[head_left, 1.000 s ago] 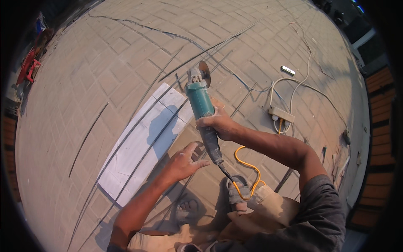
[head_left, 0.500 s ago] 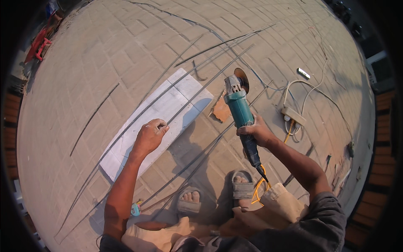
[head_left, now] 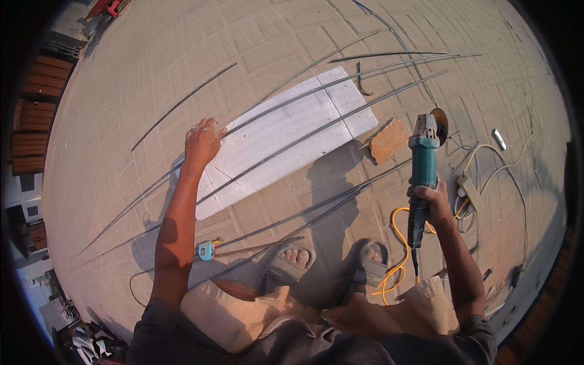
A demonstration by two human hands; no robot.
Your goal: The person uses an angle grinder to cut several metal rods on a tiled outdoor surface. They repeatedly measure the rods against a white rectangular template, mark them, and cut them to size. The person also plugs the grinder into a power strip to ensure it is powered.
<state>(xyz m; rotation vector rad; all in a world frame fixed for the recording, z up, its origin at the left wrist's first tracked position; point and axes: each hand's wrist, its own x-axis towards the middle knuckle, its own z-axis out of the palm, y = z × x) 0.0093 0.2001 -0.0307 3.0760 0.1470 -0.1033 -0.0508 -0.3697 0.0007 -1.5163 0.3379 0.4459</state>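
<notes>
In my right hand [head_left: 433, 201] is an angle grinder [head_left: 424, 159], green with a black rear grip. Its brown disc [head_left: 439, 126] is at the far end, held up away from the rods. My left hand [head_left: 204, 145] is closed at the near left edge of a white slab [head_left: 280, 134], around a thin steel rod [head_left: 286, 96] that crosses the slab lengthwise. A second steel rod [head_left: 292, 146] lies across the slab, nearer to me. Both continue past the slab's right end. My left fingers partly hide the grip.
A tape measure [head_left: 206, 250] lies by my left foot. Several loose rods lie on the paving, one short rod [head_left: 182, 107] at far left. A brick-coloured piece [head_left: 389, 141] sits right of the slab. A yellow cord [head_left: 398, 267] and a socket block [head_left: 468, 188] are at right.
My left hand has gone from the nearer rod to the farther rod, toward the slab's left end. The grinder stays in my right hand. The whole view has turned and shifted.
</notes>
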